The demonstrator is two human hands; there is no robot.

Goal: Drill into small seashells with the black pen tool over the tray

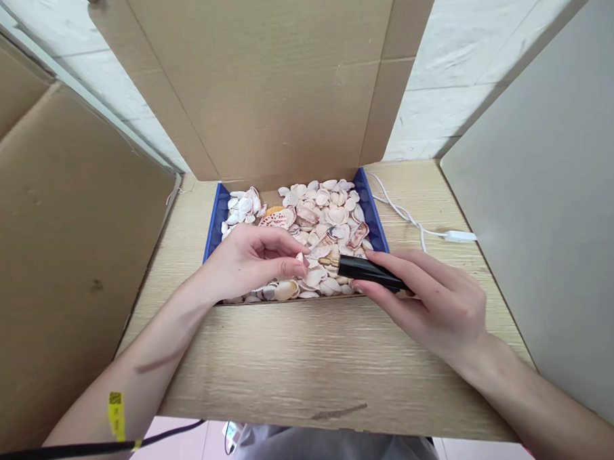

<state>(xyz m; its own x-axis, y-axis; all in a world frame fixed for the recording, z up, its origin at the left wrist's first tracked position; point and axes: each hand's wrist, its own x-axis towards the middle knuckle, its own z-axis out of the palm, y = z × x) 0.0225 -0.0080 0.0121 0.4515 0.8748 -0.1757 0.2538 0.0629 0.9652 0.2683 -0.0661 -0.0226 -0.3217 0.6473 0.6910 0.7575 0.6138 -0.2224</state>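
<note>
Between the thumb and fingers of my left hand [257, 258] is a small pale seashell [300, 257], pinched at its edge. My right hand [436, 300] grips a black handheld rotary drill [369, 271] with a brass-coloured chuck. The drill's tip points left at the small shell; whether the two touch I cannot tell. Under both hands lies a shallow cardboard box [373, 212] with blue sides, filled with many loose seashells [335, 214]. A red-spotted shell [277, 218] lies toward the box's left part, and whiter shells fill its left corner.
The box's cardboard lid [263, 79] stands upright behind it. A white cable [402, 210] with an inline switch [460, 236] lies on the wooden table [281, 364] at right. A cardboard panel [56, 246] rises at left, a grey panel [553, 186] at right. A black cord crosses my left forearm.
</note>
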